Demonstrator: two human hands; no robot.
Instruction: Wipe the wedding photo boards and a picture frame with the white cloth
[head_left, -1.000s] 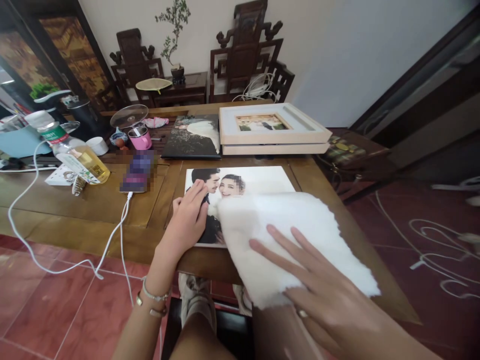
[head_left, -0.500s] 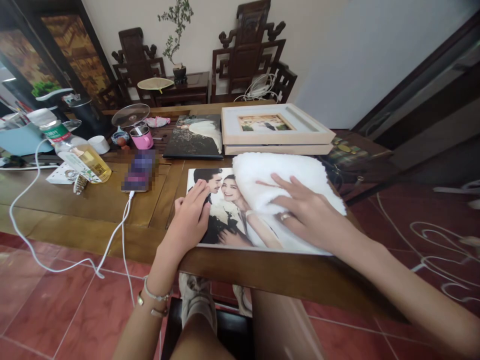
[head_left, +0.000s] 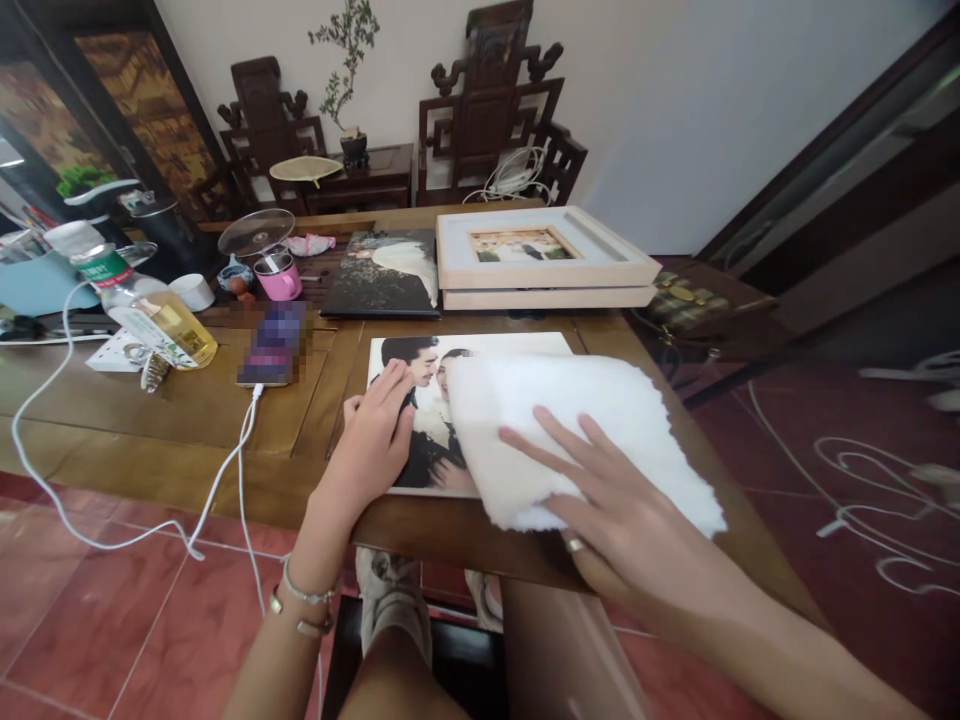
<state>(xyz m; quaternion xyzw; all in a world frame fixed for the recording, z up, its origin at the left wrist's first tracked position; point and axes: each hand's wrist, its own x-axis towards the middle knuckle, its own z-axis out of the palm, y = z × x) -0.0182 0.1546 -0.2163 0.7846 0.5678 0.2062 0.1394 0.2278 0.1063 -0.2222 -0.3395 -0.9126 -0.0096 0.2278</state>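
A photo panel (head_left: pixel 427 450) printed with a couple lies flat at the table's front edge. My left hand (head_left: pixel 379 425) rests on its left side, fingers stretched out and holding nothing. A fluffy white cloth (head_left: pixel 480 410) covers the panel's right part and spreads past it onto the table. On top of the cloth presses my right hand (head_left: pixel 600 480), several fingers spread over it and one ringed digit bent at the near edge. The cloth hides much of the picture, including most of one printed face.
Behind the panel lie a dark photo board (head_left: pixel 382 280) and stacked pale frames (head_left: pixel 547 285). To the left are a charging phone (head_left: pixel 274 345), a tilted drink bottle (head_left: pixel 150 310), a pink mug (head_left: pixel 279 277) and a white cable (head_left: pixel 225 470) hanging over the edge.
My right hand and the white cloth have moved toward me and slightly right, uncovering the panel's far edge and covering its near right corner. My left hand keeps its place on the panel.
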